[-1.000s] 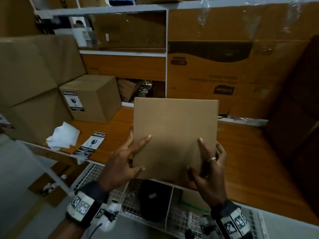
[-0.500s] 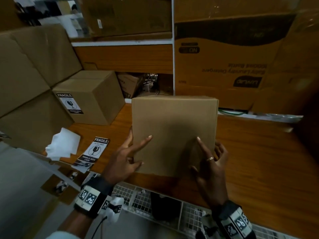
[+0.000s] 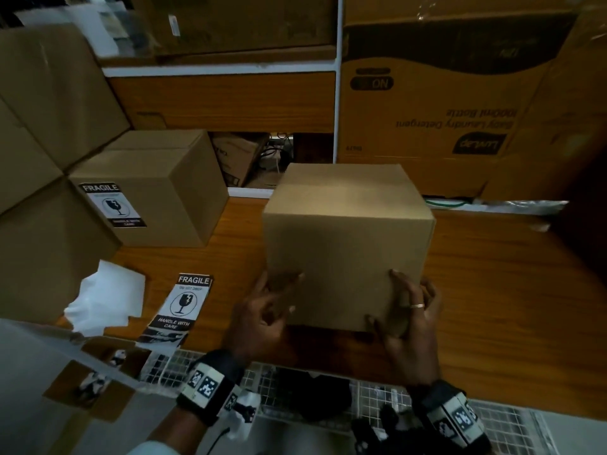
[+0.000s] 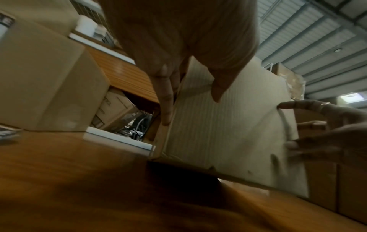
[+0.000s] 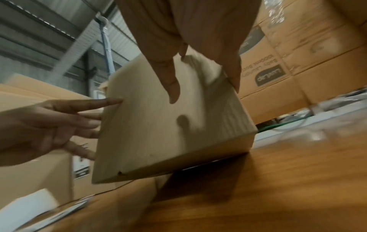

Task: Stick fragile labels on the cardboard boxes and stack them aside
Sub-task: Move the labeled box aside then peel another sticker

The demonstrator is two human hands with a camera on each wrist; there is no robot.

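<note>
Head view: plain brown cardboard box point(image 3: 348, 244) sits tilted on the wooden shelf point(image 3: 492, 290), near edge raised. Left hand point(image 3: 259, 318) and right hand point(image 3: 409, 318) clasp its near corners, straight fingers spread. Black-and-white fragile label point(image 3: 184, 305) lies just left.

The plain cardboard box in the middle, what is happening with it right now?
A person holds the plain cardboard box with both hands, left hand and right hand, fingers spread on its sides. Its near edge is tilted up off the wooden shelf. It bears no label yet; loose fragile labels lie to the left, near an already labelled box.
</note>
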